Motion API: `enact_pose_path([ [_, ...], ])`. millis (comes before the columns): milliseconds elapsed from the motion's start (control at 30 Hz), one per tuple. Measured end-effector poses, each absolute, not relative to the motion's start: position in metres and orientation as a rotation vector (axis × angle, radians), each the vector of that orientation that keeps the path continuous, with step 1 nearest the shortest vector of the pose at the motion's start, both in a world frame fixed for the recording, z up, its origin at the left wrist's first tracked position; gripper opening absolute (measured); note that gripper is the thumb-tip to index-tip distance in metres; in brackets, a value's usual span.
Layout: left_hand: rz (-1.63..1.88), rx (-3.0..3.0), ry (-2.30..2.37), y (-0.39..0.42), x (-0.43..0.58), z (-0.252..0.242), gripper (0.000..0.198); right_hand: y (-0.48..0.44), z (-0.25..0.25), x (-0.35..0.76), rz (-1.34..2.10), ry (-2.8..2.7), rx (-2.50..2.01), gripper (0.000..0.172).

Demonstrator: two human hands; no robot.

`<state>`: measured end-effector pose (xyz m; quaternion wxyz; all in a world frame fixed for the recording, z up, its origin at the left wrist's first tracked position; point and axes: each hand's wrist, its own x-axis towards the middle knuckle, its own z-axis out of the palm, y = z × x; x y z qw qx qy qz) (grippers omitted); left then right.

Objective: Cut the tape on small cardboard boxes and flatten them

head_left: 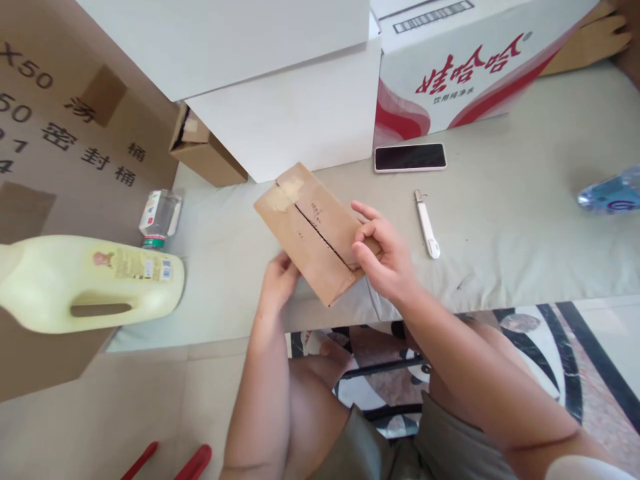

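You have a small brown cardboard box [313, 243] in both hands, slanted over the cloth-covered table [500, 233] in front of your knees; whether its underside touches the cloth, you cannot tell from here. A dark slit runs lengthwise down the face turned up to you, with a pale tape patch across its far-left end and small print beside the slit. Your left hand [279, 283] has its grip on the box's near-left edge, the thumb at the side and the other fingers hidden underneath. Your right hand [383, 257] pinches the box's right end between thumb and curled forefinger; another finger sticks out free above.

To the right of that hand lies a white utility knife [426, 227], well apart from your fingers. Beyond it, a smartphone [410, 158] rests dark screen up just before a white carton with red lettering [465, 80]. A plain white box [305, 110] stands behind the one you hold, with a brown open box [210, 153] at its left. Farther left you have a clear bottle with a green cap [163, 217] and a pale yellow jug [150, 283] lying on its side.
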<state>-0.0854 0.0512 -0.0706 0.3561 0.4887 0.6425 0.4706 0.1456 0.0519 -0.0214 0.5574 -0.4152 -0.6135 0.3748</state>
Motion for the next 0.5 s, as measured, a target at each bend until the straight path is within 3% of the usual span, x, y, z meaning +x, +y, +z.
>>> enact_pose_path([
  [167,1.839,1.402,1.624,0.063,-0.098,-0.061,0.061,0.051,-0.023,0.148,1.092,-1.541,-0.901,0.004],
  [300,1.888,1.444,1.498,0.062,-0.097,-0.053,0.047,0.046,-0.023,0.154,1.117,-1.596,-0.895,0.016],
  [500,1.98,1.292,1.445,0.067,-0.089,-0.055,0.026,0.063,-0.042,0.206,0.47,-1.554,-1.798,0.028],
])
